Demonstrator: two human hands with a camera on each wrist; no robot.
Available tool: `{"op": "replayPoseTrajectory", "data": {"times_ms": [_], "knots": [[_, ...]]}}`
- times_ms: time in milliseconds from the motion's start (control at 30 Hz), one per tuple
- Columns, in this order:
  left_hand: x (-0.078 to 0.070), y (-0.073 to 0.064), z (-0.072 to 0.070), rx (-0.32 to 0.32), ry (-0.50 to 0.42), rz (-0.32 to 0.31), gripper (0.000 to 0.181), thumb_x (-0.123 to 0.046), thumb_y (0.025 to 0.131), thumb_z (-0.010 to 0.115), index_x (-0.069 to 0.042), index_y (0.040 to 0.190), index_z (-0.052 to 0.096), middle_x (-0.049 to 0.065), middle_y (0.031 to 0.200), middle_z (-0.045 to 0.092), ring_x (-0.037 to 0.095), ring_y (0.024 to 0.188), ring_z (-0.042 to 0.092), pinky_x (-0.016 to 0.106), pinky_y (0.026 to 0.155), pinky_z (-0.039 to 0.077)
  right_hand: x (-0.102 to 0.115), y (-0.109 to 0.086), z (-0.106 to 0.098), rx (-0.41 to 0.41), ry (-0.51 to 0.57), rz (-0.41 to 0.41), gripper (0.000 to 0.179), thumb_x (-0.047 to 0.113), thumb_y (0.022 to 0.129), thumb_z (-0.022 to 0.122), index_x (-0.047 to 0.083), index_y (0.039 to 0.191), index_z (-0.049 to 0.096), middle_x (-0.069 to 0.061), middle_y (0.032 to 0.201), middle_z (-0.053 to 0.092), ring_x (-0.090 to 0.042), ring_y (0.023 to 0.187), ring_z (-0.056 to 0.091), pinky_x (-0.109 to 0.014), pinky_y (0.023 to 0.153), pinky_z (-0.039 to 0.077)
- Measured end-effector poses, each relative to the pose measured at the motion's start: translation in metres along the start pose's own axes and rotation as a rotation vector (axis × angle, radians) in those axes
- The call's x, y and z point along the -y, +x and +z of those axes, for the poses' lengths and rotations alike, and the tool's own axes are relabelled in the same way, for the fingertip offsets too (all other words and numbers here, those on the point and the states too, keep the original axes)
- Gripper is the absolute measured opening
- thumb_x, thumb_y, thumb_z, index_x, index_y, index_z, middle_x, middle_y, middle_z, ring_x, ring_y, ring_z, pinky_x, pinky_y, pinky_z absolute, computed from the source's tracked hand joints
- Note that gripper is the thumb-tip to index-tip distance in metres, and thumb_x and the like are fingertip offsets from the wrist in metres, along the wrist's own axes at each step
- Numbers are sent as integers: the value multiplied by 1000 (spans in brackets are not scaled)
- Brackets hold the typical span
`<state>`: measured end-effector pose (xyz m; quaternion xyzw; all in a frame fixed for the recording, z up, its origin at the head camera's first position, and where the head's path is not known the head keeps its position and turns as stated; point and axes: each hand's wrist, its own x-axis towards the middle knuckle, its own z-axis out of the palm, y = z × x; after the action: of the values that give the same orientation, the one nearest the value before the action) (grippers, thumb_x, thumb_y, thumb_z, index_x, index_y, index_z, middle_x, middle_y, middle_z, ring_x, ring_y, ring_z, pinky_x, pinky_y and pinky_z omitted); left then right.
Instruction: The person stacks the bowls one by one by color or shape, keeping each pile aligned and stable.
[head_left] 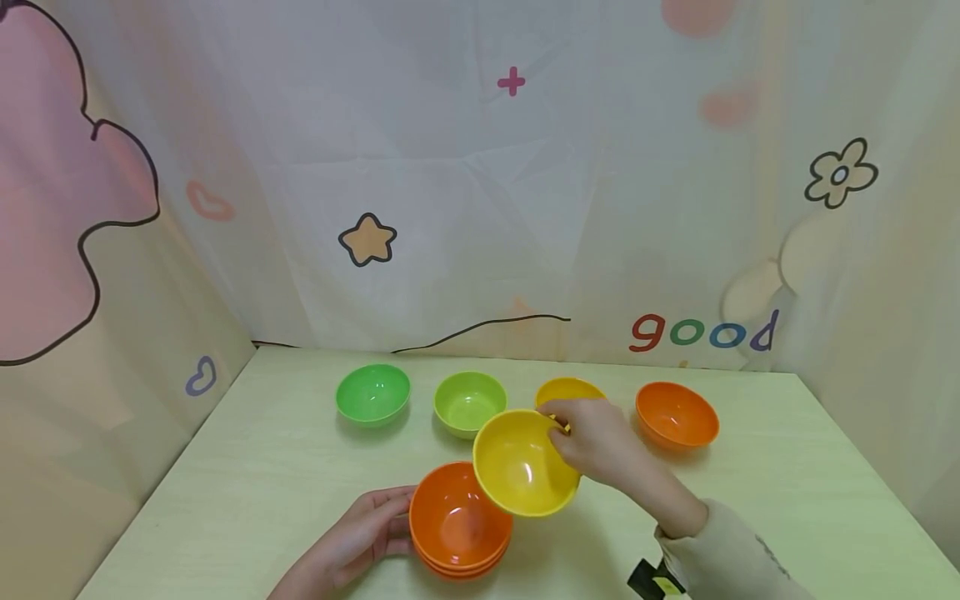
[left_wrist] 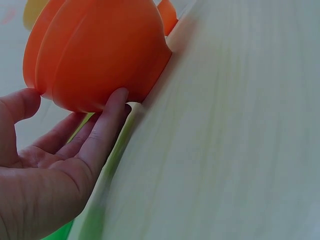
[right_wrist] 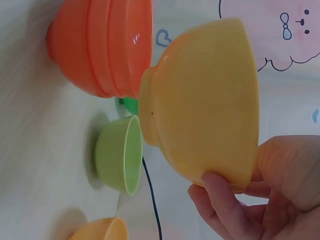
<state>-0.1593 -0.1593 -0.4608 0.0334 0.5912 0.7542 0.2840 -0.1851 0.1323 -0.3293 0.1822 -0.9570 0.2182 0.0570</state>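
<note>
A stack of orange bowls [head_left: 459,518] stands on the table near its front edge, rims up. My left hand [head_left: 373,527] rests against the stack's left side. In the left wrist view its fairly straight fingers touch the side of an orange bowl [left_wrist: 110,55], with the thumb by the rims. My right hand [head_left: 600,443] pinches a yellow bowl [head_left: 521,467] by its far right rim. That bowl is held tilted in the air, overlapping the stack's right edge in the head view. The right wrist view shows its base just above the stacked bowls [right_wrist: 107,47].
Along the back of the table stand a green bowl [head_left: 373,396], a lime green bowl [head_left: 470,404], another yellow bowl [head_left: 566,390], partly hidden behind my right hand, and an orange bowl [head_left: 677,415]. A printed curtain [head_left: 450,183] closes off the back and sides.
</note>
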Motion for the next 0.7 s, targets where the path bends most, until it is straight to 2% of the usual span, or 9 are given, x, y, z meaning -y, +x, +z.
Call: {"op": "replayPoseTrajectory", "data": {"times_ms": [233,700], "knots": [[0,0,0,11,-12,-1,52,-28,93,53,5,132,44,13,124,58,19,98,62,35,82,53,11,6,8,-1,-11,-67,22,3,78,65,8,98,71,0,83,67,-8,62,49,-16,53,44],[-1,0,1,7,-8,1,54,-29,92,54,6,132,42,14,124,58,21,100,62,36,82,53,25,12,25,43,16,-139,20,5,80,63,10,97,71,1,82,67,-8,62,50,-18,52,44]]}}
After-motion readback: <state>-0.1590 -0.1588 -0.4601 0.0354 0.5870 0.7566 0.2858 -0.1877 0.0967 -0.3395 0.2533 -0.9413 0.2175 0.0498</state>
